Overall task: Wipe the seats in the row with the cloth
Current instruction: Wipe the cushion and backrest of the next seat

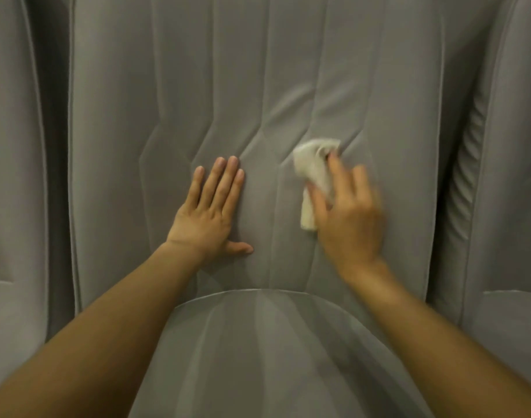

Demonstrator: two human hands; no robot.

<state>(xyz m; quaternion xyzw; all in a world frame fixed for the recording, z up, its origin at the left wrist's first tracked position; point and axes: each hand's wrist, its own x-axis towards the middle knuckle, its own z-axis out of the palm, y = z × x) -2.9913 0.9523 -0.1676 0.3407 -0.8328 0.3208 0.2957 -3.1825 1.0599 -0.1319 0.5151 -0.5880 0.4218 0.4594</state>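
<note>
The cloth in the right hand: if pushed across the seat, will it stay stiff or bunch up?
Probably floppy: the cloth is crumpled, and a loose end trails beside the right hand. It is likely light, since a few fingers seem enough to hold it. It may bunch further when pushed, because the seat looks soft and creases around it.

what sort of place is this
Likely a cinema, hall or coach with row seating: a grey padded seat back, stitched in panels, with a left seat and a right seat close beside it.
</note>
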